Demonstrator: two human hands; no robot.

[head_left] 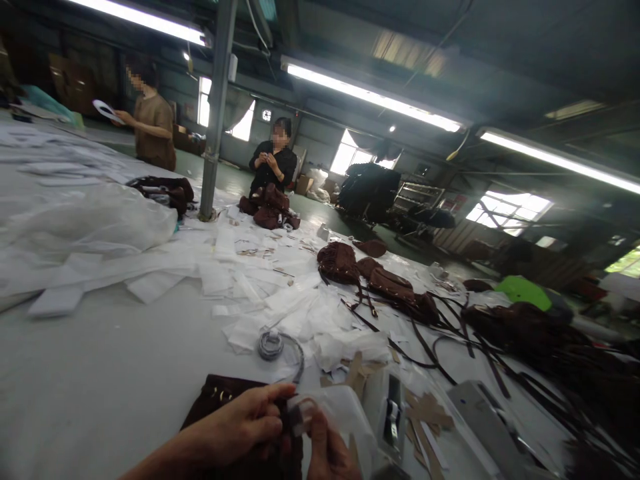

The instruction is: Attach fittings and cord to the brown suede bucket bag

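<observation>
At the bottom middle my left hand point(245, 423) lies over a dark brown bag point(220, 397) with small metal studs, its fingers pinched on a small clear piece of tape or plastic point(300, 413). My right hand point(327, 453) comes up from the bottom edge and pinches the same clear piece from below. A white plastic sheet point(345, 413) lies right behind the hands. A grey roll of tape point(271, 345) with a loose tail sits a little beyond them on the white table point(100, 373).
White plastic and paper scraps point(280, 300) cover the table's middle. Brown bags point(380, 280) and dark straps point(450, 340) spread to the right. Cardboard pieces point(425, 413) lie near the right hand. A steel post point(215, 120) stands behind. Two other people point(273, 167) work at the far side.
</observation>
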